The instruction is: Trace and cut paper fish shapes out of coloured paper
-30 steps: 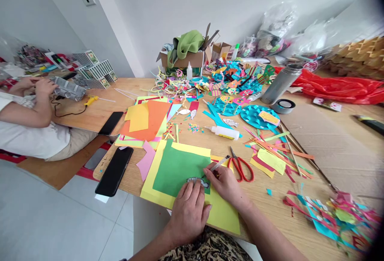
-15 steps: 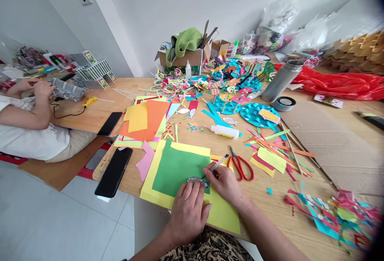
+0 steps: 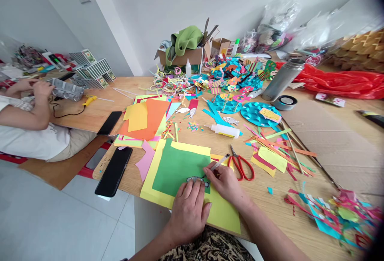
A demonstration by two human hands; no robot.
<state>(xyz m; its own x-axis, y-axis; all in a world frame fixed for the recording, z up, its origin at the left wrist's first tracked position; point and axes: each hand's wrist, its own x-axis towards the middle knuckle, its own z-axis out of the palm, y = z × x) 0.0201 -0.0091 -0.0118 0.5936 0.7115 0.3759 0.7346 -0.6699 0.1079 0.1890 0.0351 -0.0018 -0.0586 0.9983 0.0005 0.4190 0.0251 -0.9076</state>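
While the left hand lies palm down, fingers spread a little and pressed on a small grey-and-white paper cut-out, the right hand pinches a slim pen with a pale barrel and dark end, tip at the cut-out's edge. Hands close together, right thumb and fingers shut round the pen; left not gripping, simply flat. Cut-out sits on a green paper sheet, near its lower right corner, partly hidden by the left fingertips (shape hard to make out under them). Green sheet rests on a larger yellow paper sheet at the near edge of a pale wooden table.

Just beside the right hand, on its far side: red-handled metal scissors, blades slightly parted. Beyond, a white plastic glue bottle on its side. To the left, a jagged pink paper scrap and a black phone, face up. Farther off, an orange paper sheet on a stack of coloured papers; a blue textured disc; a grey metal flask, upright. Far left, another person's hands at a grey box-like object.
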